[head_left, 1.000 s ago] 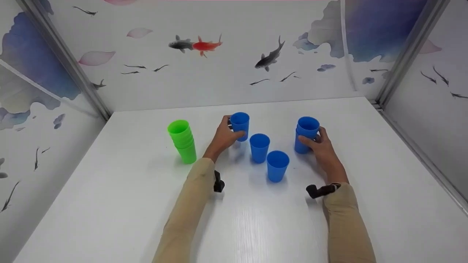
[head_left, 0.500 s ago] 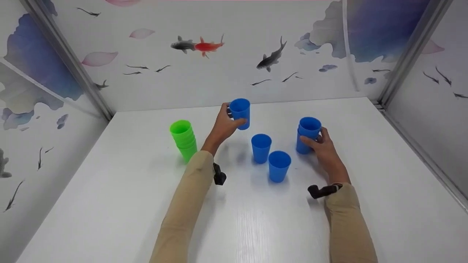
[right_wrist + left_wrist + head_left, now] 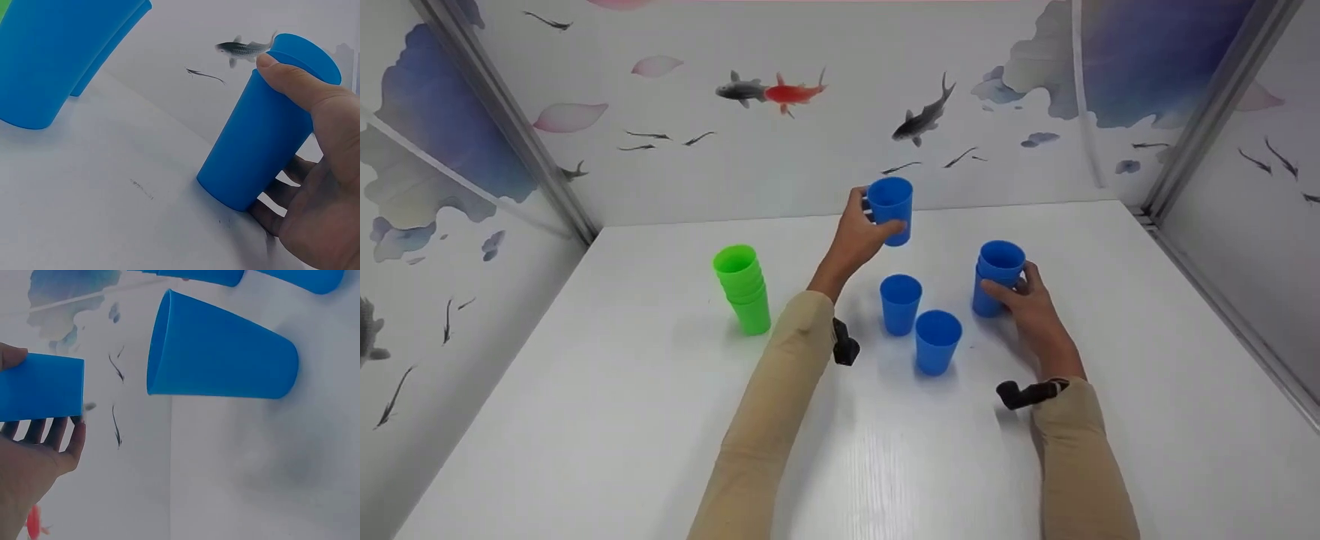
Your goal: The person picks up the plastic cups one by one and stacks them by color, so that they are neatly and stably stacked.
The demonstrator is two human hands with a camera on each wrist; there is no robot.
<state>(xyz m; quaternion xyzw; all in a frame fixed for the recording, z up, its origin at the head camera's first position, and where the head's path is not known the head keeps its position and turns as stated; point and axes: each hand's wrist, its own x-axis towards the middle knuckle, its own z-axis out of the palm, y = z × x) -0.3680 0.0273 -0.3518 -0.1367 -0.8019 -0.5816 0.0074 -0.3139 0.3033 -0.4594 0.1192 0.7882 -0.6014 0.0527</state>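
Note:
In the head view my left hand (image 3: pixel 856 240) holds a blue cup (image 3: pixel 895 214) upright above the table, thumb on its near side and fingers around the far left. The left wrist view shows this cup (image 3: pixel 42 388) between thumb and fingers. At the right, my right hand (image 3: pixel 1033 311) grips a stack of nested blue cups (image 3: pixel 985 301) standing on the table. Its thumb lies near the upper rim in the right wrist view, across the stack (image 3: pixel 253 135). Between the hands stand two single blue cups, a farther one (image 3: pixel 900 306) and a nearer one (image 3: pixel 935 350).
A stack of nested green cups (image 3: pixel 751 300) stands left of the left arm on the white table (image 3: pixel 622 420). Walls printed with fish and petals (image 3: pixel 825 150) close off the back and both sides. A black camera mount sits on each wrist.
My left hand has lifted its blue cup off the table and carried it up, then right, to above the farther single cup. The right hand keeps its hold on the stack, nearly still.

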